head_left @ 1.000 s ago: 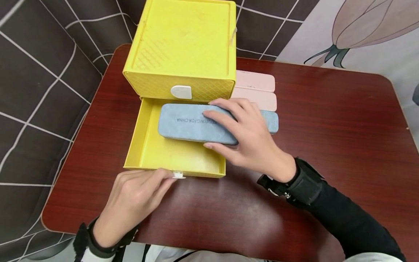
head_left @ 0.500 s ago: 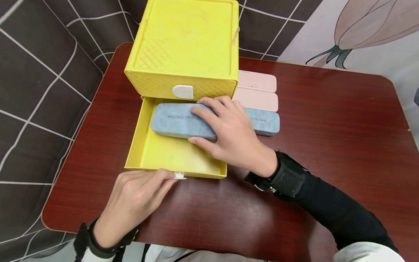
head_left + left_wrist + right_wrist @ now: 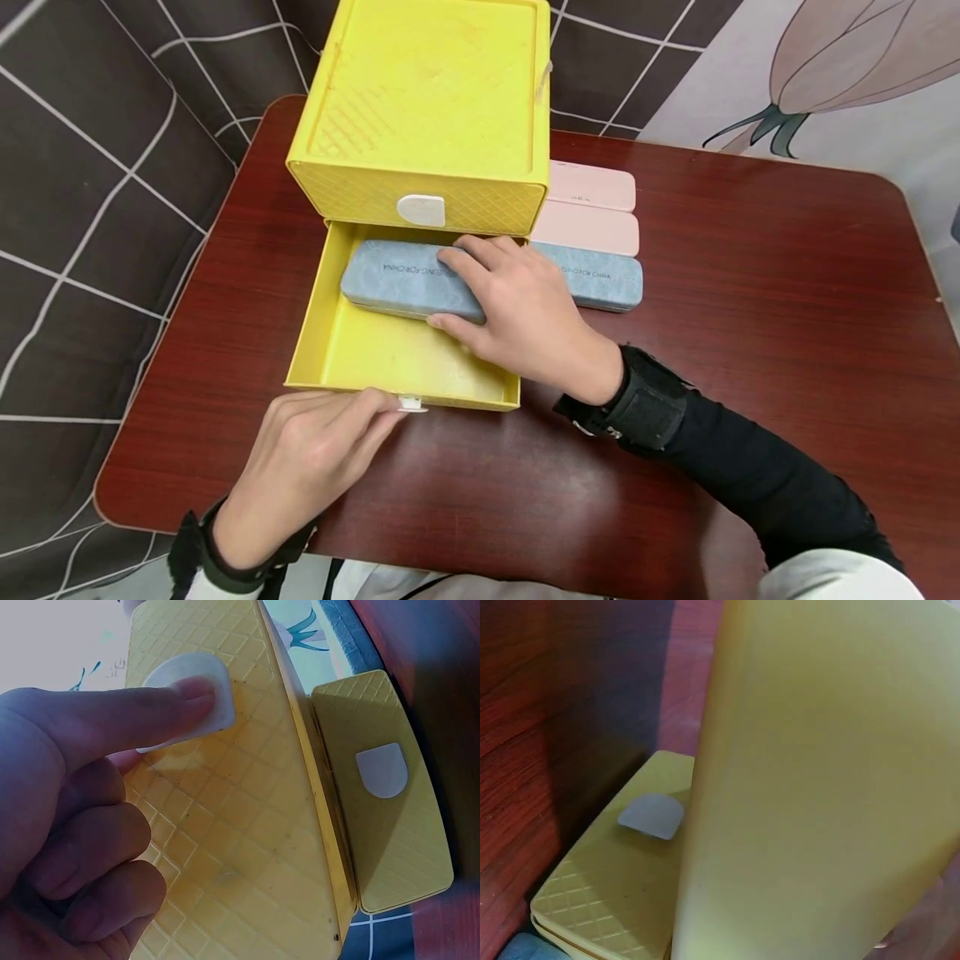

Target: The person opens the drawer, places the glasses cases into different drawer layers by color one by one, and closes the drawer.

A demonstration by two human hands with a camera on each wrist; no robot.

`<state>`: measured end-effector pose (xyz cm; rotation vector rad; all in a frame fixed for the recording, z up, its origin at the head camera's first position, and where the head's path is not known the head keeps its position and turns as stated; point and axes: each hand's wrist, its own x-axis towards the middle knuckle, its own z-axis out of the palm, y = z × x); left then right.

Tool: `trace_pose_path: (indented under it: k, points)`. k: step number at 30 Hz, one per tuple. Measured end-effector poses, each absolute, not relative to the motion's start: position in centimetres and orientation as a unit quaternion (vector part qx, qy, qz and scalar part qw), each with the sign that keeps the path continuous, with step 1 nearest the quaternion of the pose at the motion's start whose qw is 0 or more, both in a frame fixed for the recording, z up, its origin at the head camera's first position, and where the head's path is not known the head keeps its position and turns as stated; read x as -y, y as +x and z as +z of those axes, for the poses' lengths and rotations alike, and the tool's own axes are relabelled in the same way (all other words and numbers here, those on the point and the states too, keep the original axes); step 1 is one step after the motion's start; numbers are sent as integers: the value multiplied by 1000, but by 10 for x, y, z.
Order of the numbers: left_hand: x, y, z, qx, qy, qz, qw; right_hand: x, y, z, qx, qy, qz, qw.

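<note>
In the head view, my right hand (image 3: 517, 312) grips a blue oblong case (image 3: 405, 279), thumb on its near side and fingers over its top. The case lies inside the pulled-out yellow drawer (image 3: 375, 350), toward the back, its lettering partly under the fingers. My left hand (image 3: 322, 450) pinches the white handle (image 3: 412, 404) on that drawer's front. The left wrist view shows the thumb pressed on this white handle (image 3: 217, 724). In the right wrist view the drawer's outer side (image 3: 817, 787) fills much of the picture, and the right hand is mostly hidden behind it.
The yellow drawer box (image 3: 427, 92) stands at the back, with a shut upper drawer. A lower drawer front (image 3: 360, 847) shows beneath the open one. Right of the box, two pink cases (image 3: 592, 229) and another blue case (image 3: 607, 279) lie on the reddish-brown table (image 3: 750, 333).
My right hand has moved left with the blue case, now further inside the drawer and lower. More of the other blue case shows. The left hand has stayed at the handle.
</note>
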<state>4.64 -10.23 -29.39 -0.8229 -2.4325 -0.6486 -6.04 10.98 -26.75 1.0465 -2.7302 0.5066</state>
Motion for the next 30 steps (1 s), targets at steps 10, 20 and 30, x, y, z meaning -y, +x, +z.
trace_pose_path:
  k: [10, 20, 30]
  points:
    - [102, 48, -294, 895, -295, -241, 233, -102, -66, -266, 935, 343, 85, 18]
    - [102, 48, -294, 896, -295, -244, 224, -96, -72, -267, 938, 341, 48, 27]
    - [102, 48, -293, 900, -294, -245, 208, -95, -76, -268, 939, 341, 36, 21]
